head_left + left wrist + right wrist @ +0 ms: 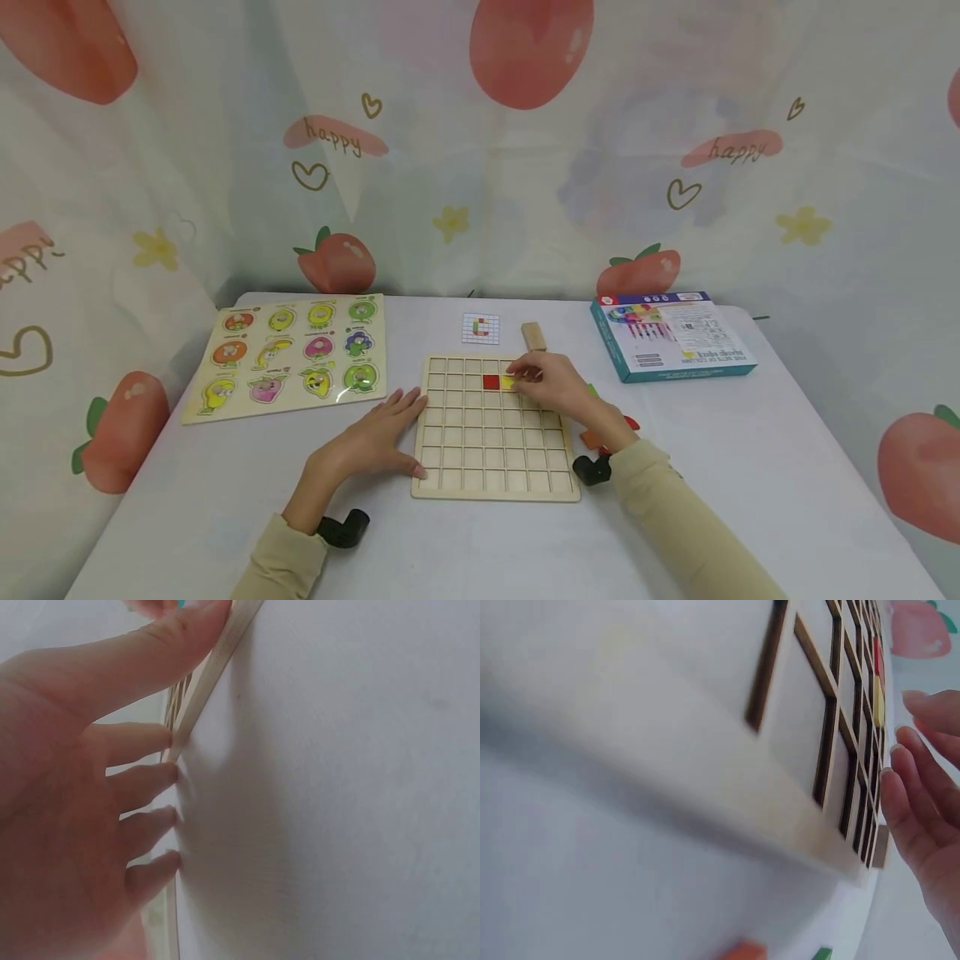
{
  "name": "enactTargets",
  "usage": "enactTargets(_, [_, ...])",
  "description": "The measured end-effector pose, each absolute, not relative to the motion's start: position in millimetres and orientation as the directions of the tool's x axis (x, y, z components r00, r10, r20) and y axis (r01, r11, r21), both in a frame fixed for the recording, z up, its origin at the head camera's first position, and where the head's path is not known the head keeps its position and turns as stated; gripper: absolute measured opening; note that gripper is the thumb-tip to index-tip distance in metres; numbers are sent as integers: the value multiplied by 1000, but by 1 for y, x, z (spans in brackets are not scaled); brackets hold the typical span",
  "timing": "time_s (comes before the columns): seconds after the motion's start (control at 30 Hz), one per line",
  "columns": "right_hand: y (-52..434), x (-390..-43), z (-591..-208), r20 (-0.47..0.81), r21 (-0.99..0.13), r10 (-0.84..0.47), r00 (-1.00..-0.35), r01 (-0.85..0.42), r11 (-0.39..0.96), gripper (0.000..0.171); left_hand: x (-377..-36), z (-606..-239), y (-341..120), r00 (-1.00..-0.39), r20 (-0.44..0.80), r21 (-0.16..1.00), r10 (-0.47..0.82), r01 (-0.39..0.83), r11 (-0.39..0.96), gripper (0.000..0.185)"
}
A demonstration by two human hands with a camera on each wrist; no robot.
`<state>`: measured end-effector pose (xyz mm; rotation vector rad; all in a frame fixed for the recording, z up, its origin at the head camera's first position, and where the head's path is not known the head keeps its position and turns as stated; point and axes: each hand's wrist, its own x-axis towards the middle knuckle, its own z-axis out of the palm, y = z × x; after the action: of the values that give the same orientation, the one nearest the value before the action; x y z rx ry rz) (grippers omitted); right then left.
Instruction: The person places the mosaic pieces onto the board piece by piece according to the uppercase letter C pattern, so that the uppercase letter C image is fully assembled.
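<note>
sleeves: long, pale beige, loose fabric, ending at both wrists
left hand (378,433): bare, no rings
right hand (551,385): bare, no rings
wrist cameras: small black units, one under each wrist, lower frame

Home play corner: fruit-print curtain (525,167), puzzle boards (288,354).

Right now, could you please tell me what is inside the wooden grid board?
The wooden grid board holds a red square tile beside a yellow square tile. The right hand covers neighbouring cells; other visible cells are empty.
</note>
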<state>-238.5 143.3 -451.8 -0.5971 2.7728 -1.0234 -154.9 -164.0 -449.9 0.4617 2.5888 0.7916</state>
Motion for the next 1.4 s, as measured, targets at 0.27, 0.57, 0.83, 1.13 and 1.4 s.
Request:
enactTargets(0.27, [172, -229, -453, -23, -649, -352, -936, -254, 717, 21, -155, -450, -165, -863, -274, 588, 424, 199, 784, 109])
enactTargets(0.57, [202, -215, -452, -46, -630, -325, -945, -225, 743, 22, -154, -447, -165, -862, -269, 602, 430, 198, 773, 108])
enactTargets(0.83, [233, -200, -447, -16, -599, -323, -946, -250, 760, 21, -156, -449, -164, -859, -287, 586, 423, 192, 787, 108])
enactTargets(1.13, [262, -178, -441, -37, -561, -285, -958, -216, 799, 20, -158, -453, -165, -847, -307, 582, 434, 194, 790, 108])
enactTargets(1.4, [283, -164, -444, -99, -543, -277, -956, -182, 820, 19, -159, -452, -167, -846, -306, 577, 436, 200, 792, 109])
